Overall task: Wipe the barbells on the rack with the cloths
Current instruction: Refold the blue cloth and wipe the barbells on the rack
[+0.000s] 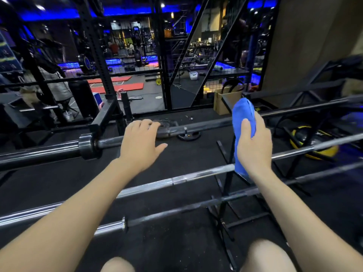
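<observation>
Right hand (253, 148) — blue cloth (242, 122) gripped

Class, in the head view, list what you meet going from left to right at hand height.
Barbell collar → left hand → small weight plate on the floor → blue cloth → right hand → yellow and black ball.
</observation>
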